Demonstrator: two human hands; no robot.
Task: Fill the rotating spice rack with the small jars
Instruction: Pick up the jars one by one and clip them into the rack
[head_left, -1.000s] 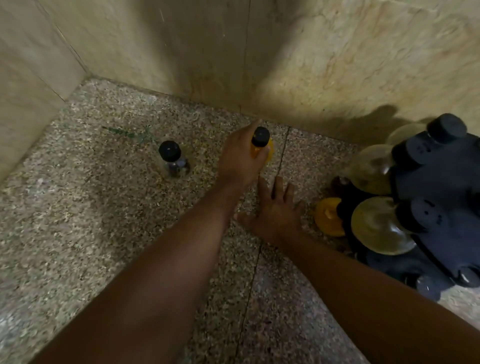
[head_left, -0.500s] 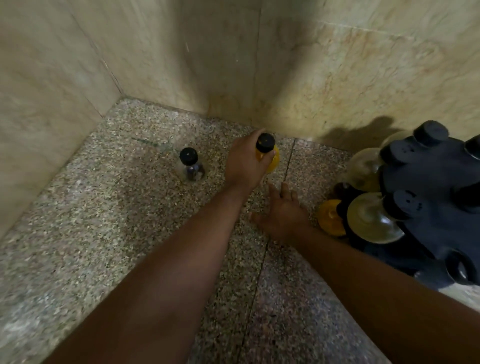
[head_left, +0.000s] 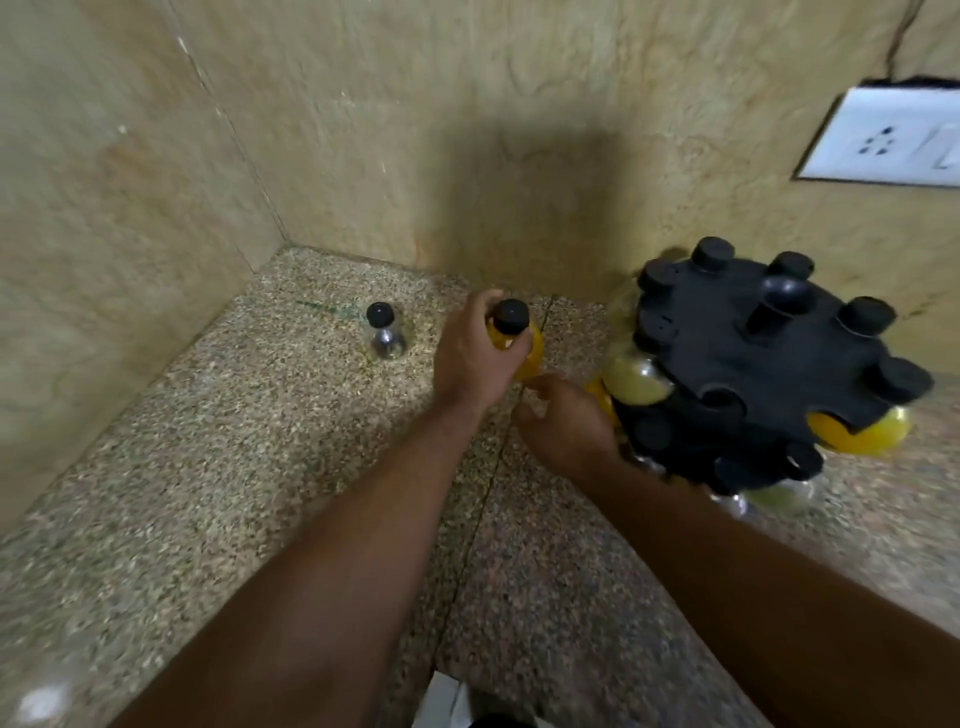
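Now the yellow jar (head_left: 511, 338) is gripped firmly by the left hand (head_left: 475, 358), fingers wrapped round its body below the black cap, and it appears raised off the granite counter (head_left: 234, 467), where half a second ago it was only being grasped low against the stone. The right hand (head_left: 566, 431), which lay flat on the counter, is now drawn in against the near left side of the spice rack (head_left: 753, 364), fingers curled; whether anything is pinched in it cannot be told. This is judged as the carry from pickup to slotting, with the rack being steadied or turned to offer a free socket. One clear jar (head_left: 385, 332) with a black cap is left standing on the counter, further left. On the rack roughly eight black caps are counted on top, though blur makes the count uncertain, and about four jar bodies are seen hanging at its rim.
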